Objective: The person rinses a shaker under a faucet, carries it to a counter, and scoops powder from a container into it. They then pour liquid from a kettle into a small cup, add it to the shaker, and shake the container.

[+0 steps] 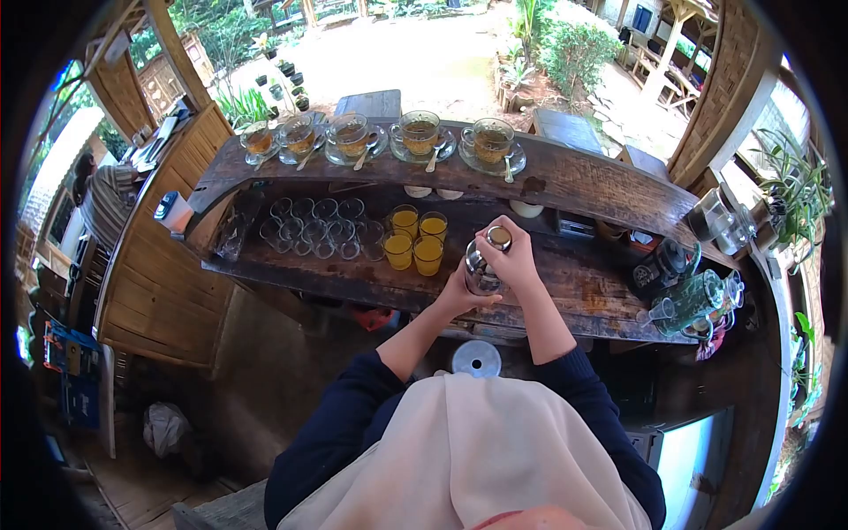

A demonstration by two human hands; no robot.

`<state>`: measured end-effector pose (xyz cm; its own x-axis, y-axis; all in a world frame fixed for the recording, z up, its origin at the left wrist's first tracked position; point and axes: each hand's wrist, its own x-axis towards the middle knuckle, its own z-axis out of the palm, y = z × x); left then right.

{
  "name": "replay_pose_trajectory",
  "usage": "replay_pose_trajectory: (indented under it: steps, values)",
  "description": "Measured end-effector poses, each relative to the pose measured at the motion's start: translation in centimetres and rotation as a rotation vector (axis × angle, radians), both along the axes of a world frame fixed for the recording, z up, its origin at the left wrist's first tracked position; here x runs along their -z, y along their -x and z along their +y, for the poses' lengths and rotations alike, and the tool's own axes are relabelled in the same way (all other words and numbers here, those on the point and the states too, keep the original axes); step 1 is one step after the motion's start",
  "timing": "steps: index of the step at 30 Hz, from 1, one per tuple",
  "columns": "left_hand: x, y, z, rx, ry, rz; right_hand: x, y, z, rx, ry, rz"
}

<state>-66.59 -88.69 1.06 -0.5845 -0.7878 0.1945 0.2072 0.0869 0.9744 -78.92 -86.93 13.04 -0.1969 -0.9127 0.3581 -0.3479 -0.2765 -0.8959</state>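
Pale cloth (459, 450) fills the foreground, and beyond it we've got the steel shaker (483, 276) held up over the counter (574, 302), just beside the orange drinks (428, 256). Left hand (458, 297) is clamped round the lower body; right hand (515, 256) is closed over the upper part, by the cap (499, 237). Good handling here, we'd judge, means a firm palm low down, fingers snug at the cap, wrists loose, and the base clear of those filled glasses. Steel can turn slippery if wet, so we'd want both grips secure before any tilt, and any twist at the cap made with the body braced. Clear glasses (325, 231) stand in rows further left; filled cups (420, 132) sit on saucers up on the shelf (574, 172). Any writing? We spot pale lettering on a blue case (79, 402), low on our left, too small to read, and we can't make out any brand on the shaker.
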Motion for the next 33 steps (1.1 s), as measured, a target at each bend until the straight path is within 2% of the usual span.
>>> replay_pose_trajectory:
  steps: [4,7,11,13,17,19,23,26,31,33]
  values:
    - [-0.1,0.0,0.1,-0.015,0.001,-0.002,-0.3,0.2,0.1,-0.023,-0.05,0.027]
    - [0.7,0.1,-0.1,-0.016,0.049,-0.027,-0.1,0.3,0.0,0.044,-0.06,0.073]
    - [0.6,0.2,-0.1,-0.001,0.026,-0.021,0.3,0.3,0.1,0.036,0.005,0.054]
    - [0.7,0.3,0.0,-0.055,0.133,-0.008,0.0,0.2,0.3,0.031,0.04,0.042]
    - [0.8,0.2,-0.1,-0.021,0.095,-0.058,0.4,0.1,0.6,0.084,0.084,0.064]
    - [0.7,0.1,0.1,0.016,-0.041,-0.078,0.4,0.0,0.8,0.098,0.092,0.068]
    - [0.4,0.3,0.2,0.016,0.009,-0.019,0.5,-0.1,1.1,0.113,0.186,0.049]
    - [-0.1,0.2,0.4,0.026,-0.024,0.011,0.6,0.1,0.6,0.103,0.108,0.044]
    - [0.1,0.2,0.3,-0.035,0.133,-0.016,0.3,0.2,0.4,0.12,-0.009,0.106]
    - [0.3,0.2,0.4,-0.035,0.114,-0.02,0.0,0.2,0.4,0.116,-0.027,0.114]
